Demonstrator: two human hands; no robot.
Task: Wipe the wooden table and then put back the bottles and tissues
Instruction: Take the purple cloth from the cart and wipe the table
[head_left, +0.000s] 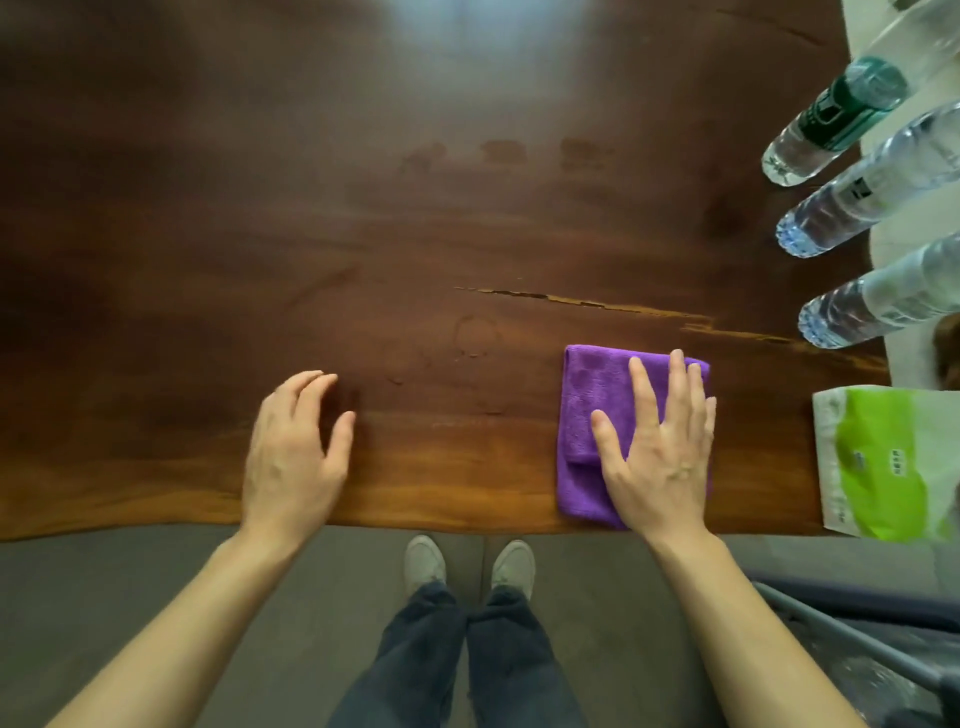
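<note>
1. Dark brown wood with a glossy finish makes the wide wooden table (363, 234), which fills most of the view; a long pale crack runs across it near the right side, and faint marks show on its surface.
2. The green and white soft pack of tissues (883, 462) lies at the right end of the table, close to the near edge.
3. Three clear plastic water bottles stand in a row along the right edge of the table: the far bottle with a green label (831, 119), the middle bottle (857, 197), and the near bottle (878, 301), which is just beyond the tissues.
4. The purple folded microfibre cloth (592, 415) lies flat on the table near the front edge, left of the tissues.
5. The right hand (660, 452) lies flat on the cloth, palm down, fingers straight and slightly spread.
6. The left hand (296, 447) is over bare wood, well apart from the cloth, fingers loosely curved and holding nothing; whether it touches the wood I cannot tell.
</note>
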